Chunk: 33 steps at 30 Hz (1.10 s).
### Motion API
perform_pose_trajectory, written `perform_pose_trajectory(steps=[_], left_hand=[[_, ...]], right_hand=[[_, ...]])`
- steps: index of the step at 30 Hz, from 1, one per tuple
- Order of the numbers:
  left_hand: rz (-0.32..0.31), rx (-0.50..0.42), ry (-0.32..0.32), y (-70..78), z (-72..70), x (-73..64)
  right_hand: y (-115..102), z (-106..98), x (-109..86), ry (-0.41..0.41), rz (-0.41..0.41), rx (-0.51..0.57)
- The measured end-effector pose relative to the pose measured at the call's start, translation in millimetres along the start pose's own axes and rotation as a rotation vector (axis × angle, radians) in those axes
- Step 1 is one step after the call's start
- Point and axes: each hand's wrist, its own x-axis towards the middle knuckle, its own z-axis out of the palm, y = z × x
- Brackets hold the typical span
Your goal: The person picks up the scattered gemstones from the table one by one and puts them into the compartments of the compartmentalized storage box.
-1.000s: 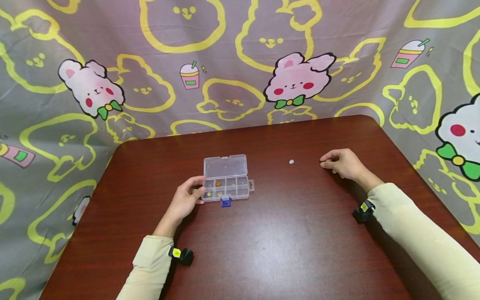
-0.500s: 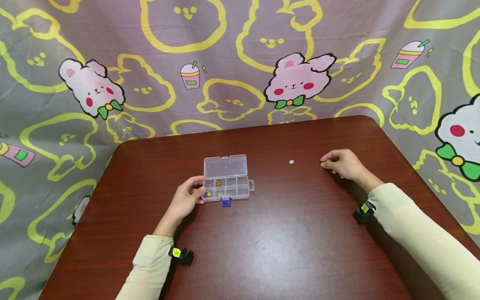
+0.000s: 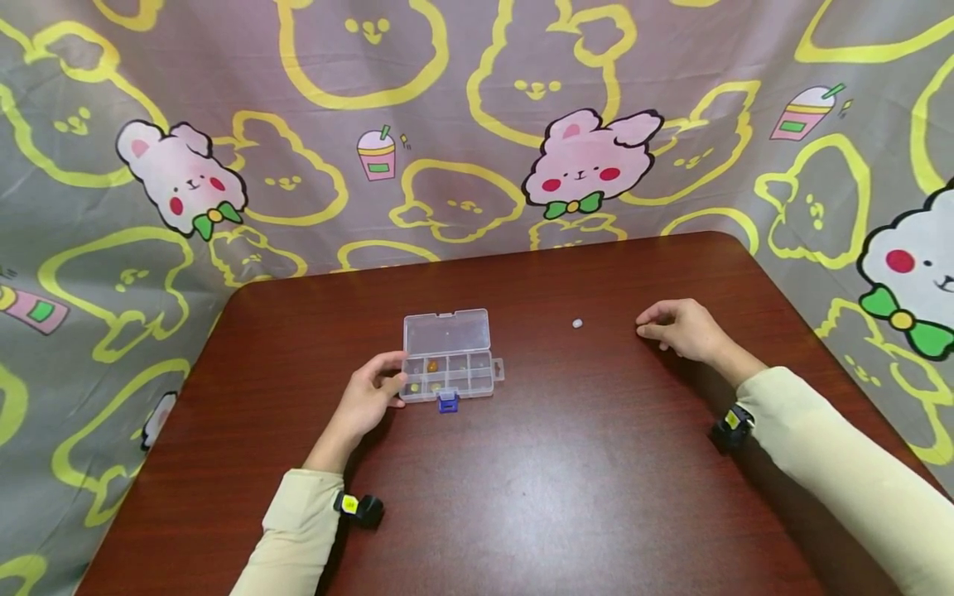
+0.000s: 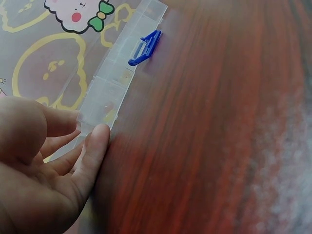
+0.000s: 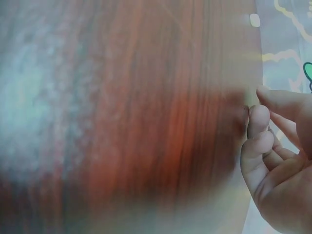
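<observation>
A clear plastic compartment box lies on the table in the head view, its lid folded back. My left hand grips the box's left end, thumb at the near side, as the left wrist view also shows. Inside sit an amber-coloured piece and some small yellowish pieces. Off to the right, my right hand has its thumb and fingers bent close together near the tabletop. A tiny dark spot shows by its fingertips; whether they pinch something, I cannot tell. A small white piece lies left of that hand.
The box has a blue latch hanging at its front and a hanging tab on its right end. The brown wooden table meets a patterned curtain at the back and sides.
The head view has shifted slightly. Both hands keep their places, the left on the box and the right near the tabletop; the right wrist has moved a little.
</observation>
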Motion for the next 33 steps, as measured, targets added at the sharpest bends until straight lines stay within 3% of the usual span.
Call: perform_pose_trajectory(steps=[17,33], left_hand=[[-0.001,-0.003,-0.011,0.3,-0.2,-0.4],[0.006,-0.01,-0.001,-3.0,0.7,1.5]], right_hand=[[-13,4,-8.7,0.006,-0.081,-0.039],[-37,34,-9.7,-0.045,-0.156,0.036]])
